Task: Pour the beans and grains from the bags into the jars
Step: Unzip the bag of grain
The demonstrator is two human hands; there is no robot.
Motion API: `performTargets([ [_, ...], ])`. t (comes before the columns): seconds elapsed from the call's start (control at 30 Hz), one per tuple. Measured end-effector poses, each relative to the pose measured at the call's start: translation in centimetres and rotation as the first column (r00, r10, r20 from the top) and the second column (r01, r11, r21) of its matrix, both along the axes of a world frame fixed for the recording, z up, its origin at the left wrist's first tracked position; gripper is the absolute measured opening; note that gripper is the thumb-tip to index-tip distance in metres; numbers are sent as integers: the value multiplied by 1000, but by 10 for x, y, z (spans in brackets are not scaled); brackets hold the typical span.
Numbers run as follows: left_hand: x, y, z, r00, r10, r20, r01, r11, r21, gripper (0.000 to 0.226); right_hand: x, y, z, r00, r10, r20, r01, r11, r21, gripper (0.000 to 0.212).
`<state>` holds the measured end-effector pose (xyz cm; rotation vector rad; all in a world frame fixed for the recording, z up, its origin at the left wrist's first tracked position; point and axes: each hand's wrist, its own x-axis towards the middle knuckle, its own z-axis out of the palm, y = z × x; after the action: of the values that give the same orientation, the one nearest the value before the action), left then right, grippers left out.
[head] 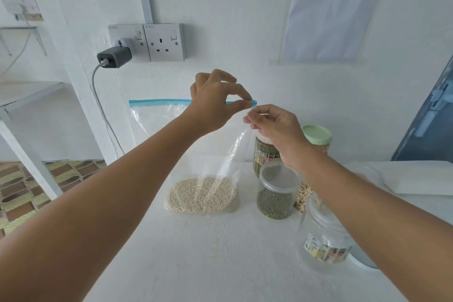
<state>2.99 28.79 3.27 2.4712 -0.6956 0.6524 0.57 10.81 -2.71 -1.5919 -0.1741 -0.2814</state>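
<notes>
Item 1: clear zip bag (196,154), standing upright on the white table (220,252), its base holding pale grains (202,195). I see its blue zip strip (159,102) running along the top; the strip's middle is hidden behind my left hand.

Item 2: left hand (215,103), thumb and forefinger pinching the strip's right corner.

Item 3: right hand (274,127), fingers pinching the bag's right edge just below that corner. Where the two grips meet is hard to make out; I cannot tell whether the zip is parted.

Item 4: short clear jar (278,191), just right of the bag, part-filled with green beans, lid on.

Item 5: taller labelled jar of green beans (266,152) behind it, its top hidden by my right hand.

Item 6: green-lidded jar (317,136), mostly behind my wrist.

Item 7: clear labelled jar (323,240), nearest, partly covered by my right forearm; contents unclear.

Item 8: wall sheet (335,7), print too blurred to read.
</notes>
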Motion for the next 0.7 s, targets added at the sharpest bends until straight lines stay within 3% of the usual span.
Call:
performTargets([
  [0.3,0,32,-11,997,72,31,-72,997,-15,16,-4,-4,-3,1000,-23,0,23,999,-26,3],
  [0.7,2,131,-4,951,295,97,-298,955,16,16,-1,-17,-13,997,-74,-29,74,997,-9,3],
])
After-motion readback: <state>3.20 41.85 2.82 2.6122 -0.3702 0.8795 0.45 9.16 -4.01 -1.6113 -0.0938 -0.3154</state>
